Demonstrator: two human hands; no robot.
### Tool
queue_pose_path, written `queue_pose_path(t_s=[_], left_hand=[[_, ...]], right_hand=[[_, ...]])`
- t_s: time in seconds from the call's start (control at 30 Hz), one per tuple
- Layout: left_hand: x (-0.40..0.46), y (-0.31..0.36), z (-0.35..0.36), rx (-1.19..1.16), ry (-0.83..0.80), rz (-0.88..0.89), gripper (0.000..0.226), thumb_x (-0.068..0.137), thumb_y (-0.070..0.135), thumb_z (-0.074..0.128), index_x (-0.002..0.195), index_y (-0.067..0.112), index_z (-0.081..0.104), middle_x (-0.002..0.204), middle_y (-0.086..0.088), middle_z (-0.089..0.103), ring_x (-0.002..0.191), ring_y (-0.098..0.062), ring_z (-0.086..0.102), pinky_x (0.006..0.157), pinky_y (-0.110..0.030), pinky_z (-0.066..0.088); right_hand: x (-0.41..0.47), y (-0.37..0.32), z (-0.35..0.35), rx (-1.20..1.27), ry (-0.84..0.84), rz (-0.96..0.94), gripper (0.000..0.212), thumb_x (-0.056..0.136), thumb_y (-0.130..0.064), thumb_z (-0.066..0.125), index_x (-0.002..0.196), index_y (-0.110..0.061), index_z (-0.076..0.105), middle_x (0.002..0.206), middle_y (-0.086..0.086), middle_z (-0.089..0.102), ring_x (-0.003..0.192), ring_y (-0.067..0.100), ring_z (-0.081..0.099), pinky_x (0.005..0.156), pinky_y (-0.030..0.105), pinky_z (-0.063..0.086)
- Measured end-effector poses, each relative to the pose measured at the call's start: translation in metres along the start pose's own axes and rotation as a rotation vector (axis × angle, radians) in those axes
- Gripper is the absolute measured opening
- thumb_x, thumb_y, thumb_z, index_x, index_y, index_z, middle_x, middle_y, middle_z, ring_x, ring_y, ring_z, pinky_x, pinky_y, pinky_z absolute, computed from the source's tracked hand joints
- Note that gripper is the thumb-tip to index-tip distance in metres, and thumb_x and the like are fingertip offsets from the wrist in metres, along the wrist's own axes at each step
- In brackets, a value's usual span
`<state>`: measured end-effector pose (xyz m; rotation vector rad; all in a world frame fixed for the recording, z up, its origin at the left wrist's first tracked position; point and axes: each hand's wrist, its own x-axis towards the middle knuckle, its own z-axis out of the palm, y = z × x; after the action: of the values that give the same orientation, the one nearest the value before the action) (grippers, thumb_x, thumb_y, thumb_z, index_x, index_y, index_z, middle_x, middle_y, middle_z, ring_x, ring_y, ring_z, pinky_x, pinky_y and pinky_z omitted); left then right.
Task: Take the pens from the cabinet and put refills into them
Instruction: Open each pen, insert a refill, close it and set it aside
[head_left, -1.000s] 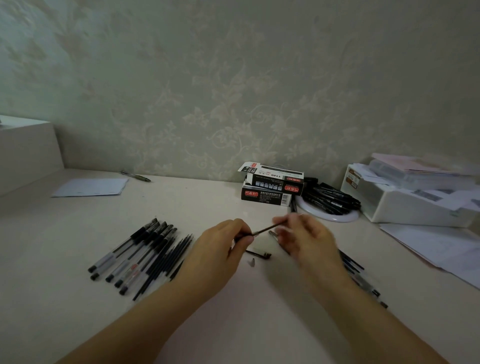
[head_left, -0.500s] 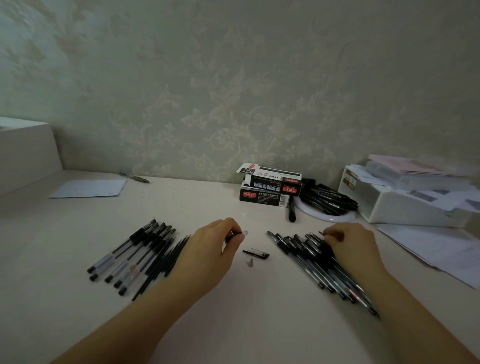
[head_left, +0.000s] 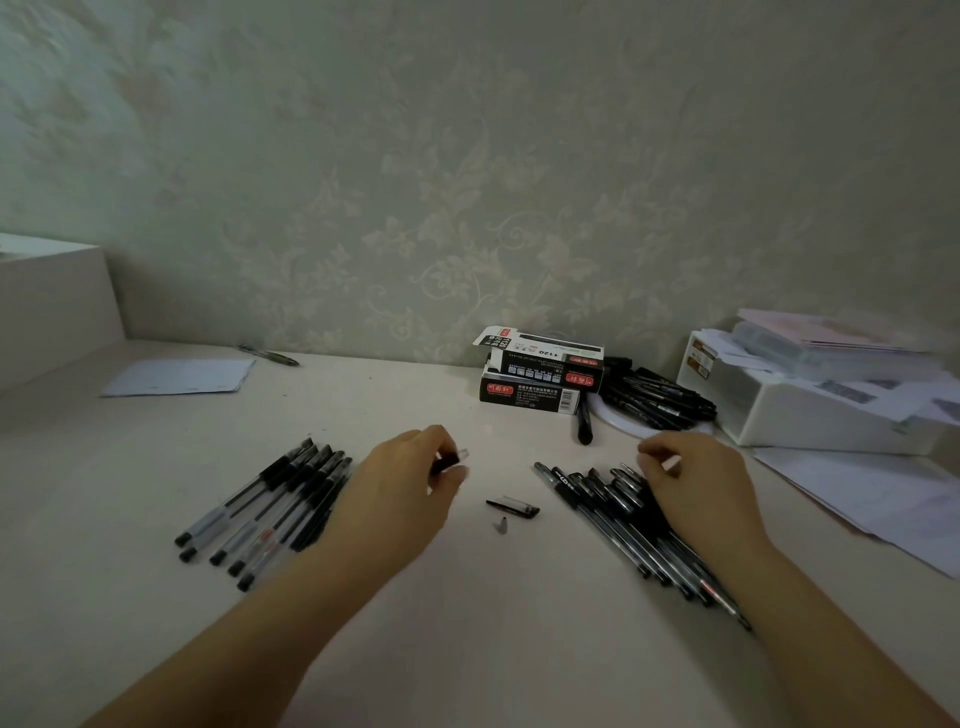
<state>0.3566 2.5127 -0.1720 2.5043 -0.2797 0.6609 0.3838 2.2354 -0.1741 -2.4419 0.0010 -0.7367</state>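
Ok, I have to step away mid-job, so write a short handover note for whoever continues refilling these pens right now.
Left hand grips a clear pen barrel with a black grip. Right hand reaches over the right-hand pile of black pens, fingertips curled; what it holds is unclear. A loose black cap and small grey tip lie on the desk between the hands. A row of capped pens lies at left, black refill boxes behind. Left: refill the barrel, fit tip and cap.

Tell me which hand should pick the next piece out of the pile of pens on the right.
The right hand. It already rests on the right pile of pens, fingers curled at its far end. The left hand grips a pen barrel and sits across the gap, beyond the loose cap.
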Motion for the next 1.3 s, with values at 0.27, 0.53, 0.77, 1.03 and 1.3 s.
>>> queue_pose_path(t_s=[0.27, 0.53, 0.77, 1.03, 1.3], left_hand=[[0.003, -0.025, -0.026, 0.411, -0.286, -0.258, 0.024, 0.086, 0.043, 0.060, 0.091, 0.021, 0.051, 0.092, 0.004, 0.056, 0.078, -0.014, 0.050, 0.067, -0.027, 0.044], [0.003, -0.020, -0.020, 0.451, -0.378, -0.226, 0.018, 0.093, 0.031, 0.054, 0.099, 0.015, 0.058, 0.101, -0.001, 0.063, 0.089, -0.017, 0.059, 0.076, -0.031, 0.052], [0.001, -0.021, -0.013, 0.481, -0.309, -0.213, 0.007, 0.095, 0.023, 0.046, 0.091, 0.018, 0.049, 0.088, 0.003, 0.049, 0.081, -0.012, 0.048, 0.067, -0.025, 0.043], [0.001, -0.017, -0.001, 0.479, -0.268, -0.186, 0.009, 0.097, 0.020, 0.043, 0.094, 0.014, 0.049, 0.100, -0.003, 0.046, 0.091, -0.018, 0.057, 0.064, -0.025, 0.037], [0.004, 0.001, -0.002, 0.516, -0.005, -0.090, 0.013, 0.100, 0.027, 0.036, 0.093, 0.017, 0.039, 0.096, 0.004, 0.039, 0.070, -0.011, 0.053, 0.049, -0.020, 0.026]], right_hand=[[-0.036, -0.057, 0.024, 0.094, -0.081, -0.387, 0.013, 0.093, -0.018, 0.064, 0.101, -0.020, 0.074, 0.094, -0.010, 0.066, 0.081, 0.005, 0.061, 0.074, 0.026, 0.054], [-0.045, -0.064, 0.037, 0.110, -0.183, -0.425, 0.014, 0.094, -0.020, 0.062, 0.101, -0.022, 0.074, 0.092, -0.016, 0.064, 0.075, 0.000, 0.058, 0.071, 0.010, 0.046], [-0.048, -0.066, 0.040, 0.153, -0.230, -0.398, 0.014, 0.093, -0.019, 0.063, 0.100, -0.022, 0.075, 0.090, -0.017, 0.063, 0.075, -0.005, 0.056, 0.070, 0.004, 0.041], [-0.049, -0.068, 0.040, 0.146, -0.272, -0.366, 0.015, 0.095, -0.022, 0.061, 0.103, -0.023, 0.074, 0.093, -0.016, 0.064, 0.079, 0.000, 0.058, 0.071, 0.008, 0.042], [-0.048, -0.073, 0.039, 0.482, -0.264, -0.090, 0.012, 0.089, -0.025, 0.070, 0.100, -0.029, 0.074, 0.090, -0.017, 0.070, 0.078, 0.001, 0.066, 0.071, 0.011, 0.050]])
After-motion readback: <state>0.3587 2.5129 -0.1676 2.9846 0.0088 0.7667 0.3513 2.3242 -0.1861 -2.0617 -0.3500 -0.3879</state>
